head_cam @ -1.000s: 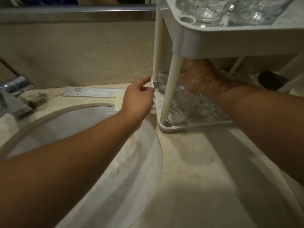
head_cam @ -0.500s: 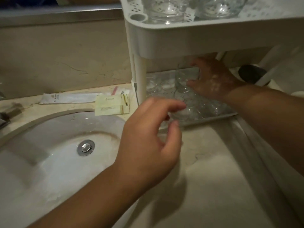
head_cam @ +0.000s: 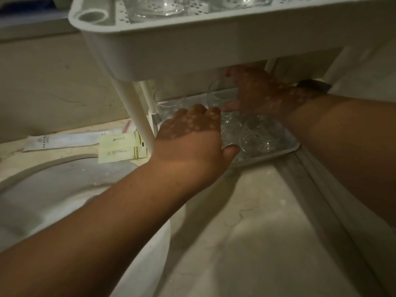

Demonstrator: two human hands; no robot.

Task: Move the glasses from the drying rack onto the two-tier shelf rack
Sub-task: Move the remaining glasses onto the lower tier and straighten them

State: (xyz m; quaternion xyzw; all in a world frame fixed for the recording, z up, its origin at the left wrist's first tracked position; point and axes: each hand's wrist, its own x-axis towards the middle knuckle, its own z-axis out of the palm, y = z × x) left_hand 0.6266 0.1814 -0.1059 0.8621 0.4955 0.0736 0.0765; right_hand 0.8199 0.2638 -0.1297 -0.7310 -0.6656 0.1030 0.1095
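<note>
The white two-tier shelf rack [head_cam: 192,46] stands on the marble counter, with clear glasses [head_cam: 158,7] on its perforated upper tier. Several more glasses [head_cam: 259,136] crowd the lower tray [head_cam: 267,157]. My right hand [head_cam: 257,93] reaches under the upper tier and grips an upright glass [head_cam: 216,94] between thumb and fingers. In the front of the lower tray, my left hand [head_cam: 192,136] curls its fingers over another glass [head_cam: 230,127], thumb at its near side. That glass is mostly hidden. No drying rack is in view.
A round white sink [head_cam: 64,189] lies at the left, right beside the rack's front leg [head_cam: 139,116]. A yellow sachet [head_cam: 120,148] and a long white packet [head_cam: 64,140] lie behind the sink. A dark object [head_cam: 312,85] sits behind my right forearm. Bare marble counter [head_cam: 246,232] lies in front.
My left hand has gone from the rack's leg, back over the counter, into the lower tray onto a glass. My right hand stays under the upper tier on its glass. The view moved closer.
</note>
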